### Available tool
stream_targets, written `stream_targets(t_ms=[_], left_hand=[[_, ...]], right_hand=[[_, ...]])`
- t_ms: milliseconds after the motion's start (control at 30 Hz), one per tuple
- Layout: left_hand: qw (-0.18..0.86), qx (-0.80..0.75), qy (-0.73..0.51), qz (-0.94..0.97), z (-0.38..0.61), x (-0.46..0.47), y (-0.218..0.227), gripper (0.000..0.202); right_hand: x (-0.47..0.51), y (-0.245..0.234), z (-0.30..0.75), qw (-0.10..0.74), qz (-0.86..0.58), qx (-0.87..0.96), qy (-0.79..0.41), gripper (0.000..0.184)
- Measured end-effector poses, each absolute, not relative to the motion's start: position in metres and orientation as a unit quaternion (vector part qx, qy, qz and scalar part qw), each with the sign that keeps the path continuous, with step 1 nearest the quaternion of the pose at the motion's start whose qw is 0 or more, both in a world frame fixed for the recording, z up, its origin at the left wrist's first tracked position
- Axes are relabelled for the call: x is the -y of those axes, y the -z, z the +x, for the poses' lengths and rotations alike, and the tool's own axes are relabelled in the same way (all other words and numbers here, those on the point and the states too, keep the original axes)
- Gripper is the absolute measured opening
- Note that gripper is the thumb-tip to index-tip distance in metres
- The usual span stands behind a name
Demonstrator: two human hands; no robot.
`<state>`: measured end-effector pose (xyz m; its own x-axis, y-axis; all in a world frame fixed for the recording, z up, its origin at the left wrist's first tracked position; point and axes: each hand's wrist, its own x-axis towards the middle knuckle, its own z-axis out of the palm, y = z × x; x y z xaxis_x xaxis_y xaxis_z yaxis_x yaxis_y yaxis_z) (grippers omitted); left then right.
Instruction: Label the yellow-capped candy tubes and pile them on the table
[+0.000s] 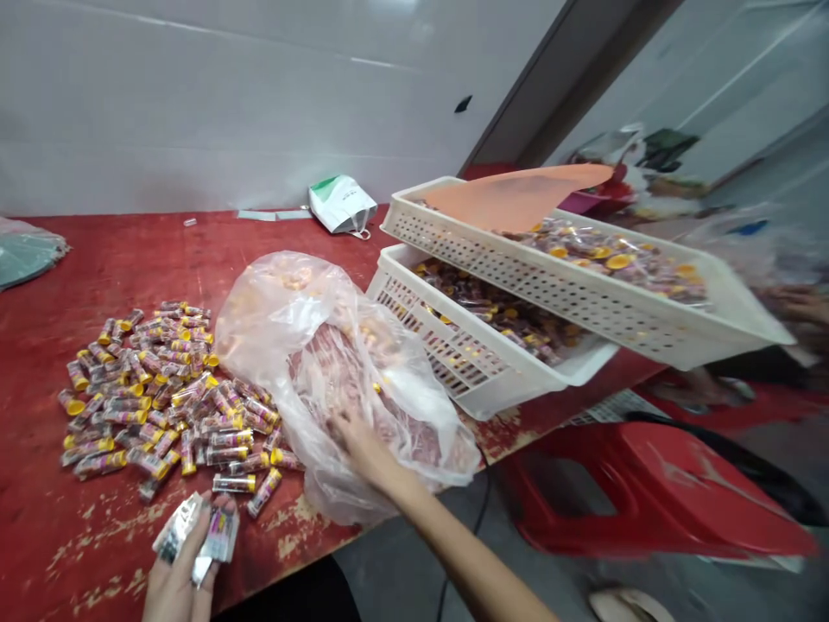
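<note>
My left hand is at the near edge of the red table, holding several silver foil packets with printed labels. My right hand reaches in from the lower middle, its fingertips against a crumpled clear plastic bag. The bag holds a pinkish mass of wrapped items. Whether those fingers grip the plastic is hard to tell. Left of the bag lies a loose heap of small yellow-capped tubes in clear wrappers, just above my left hand.
Two tilted white perforated plastic baskets overlap at the table's right end, holding wrapped yellow-and-purple items. An orange sheet lies on the upper one. A red plastic stool stands below right. Another person's hand shows at the right edge.
</note>
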<state>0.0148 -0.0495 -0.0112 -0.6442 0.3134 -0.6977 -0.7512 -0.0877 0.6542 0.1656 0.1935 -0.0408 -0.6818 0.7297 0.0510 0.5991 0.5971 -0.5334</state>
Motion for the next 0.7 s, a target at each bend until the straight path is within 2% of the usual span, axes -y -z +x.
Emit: stream_targets(t_ms=[67, 167, 367, 467, 633, 700], left_hand=[[0.378, -0.575, -0.699, -0.194, 0.017, 0.046, 0.011, 0.026], [0.388, -0.591, -0.681, -0.194, 0.021, 0.040, 0.008, 0.026], [0.404, -0.572, -0.694, -0.168, 0.027, 0.042, 0.009, 0.035], [0.412, -0.570, -0.693, -0.158, 0.031, 0.042, 0.011, 0.037], [0.406, -0.579, -0.681, -0.192, 0.038, 0.034, 0.001, 0.030], [0.404, -0.575, -0.682, -0.201, 0.040, 0.034, -0.004, 0.029]], right_hand=[[-0.169, 0.053, 0.168, 0.139, -0.390, 0.881, -0.230, 0.026], [-0.167, 0.056, 0.174, 0.141, -0.420, 0.871, -0.213, 0.025], [-0.223, 0.033, 0.211, 0.088, -0.473, 0.858, -0.182, 0.019], [-0.253, 0.028, 0.214, 0.070, -0.517, 0.837, -0.163, 0.023], [-0.290, 0.037, 0.193, 0.055, -0.593, 0.793, -0.129, 0.016], [-0.291, 0.043, 0.189, 0.065, -0.592, 0.793, -0.128, 0.020]])
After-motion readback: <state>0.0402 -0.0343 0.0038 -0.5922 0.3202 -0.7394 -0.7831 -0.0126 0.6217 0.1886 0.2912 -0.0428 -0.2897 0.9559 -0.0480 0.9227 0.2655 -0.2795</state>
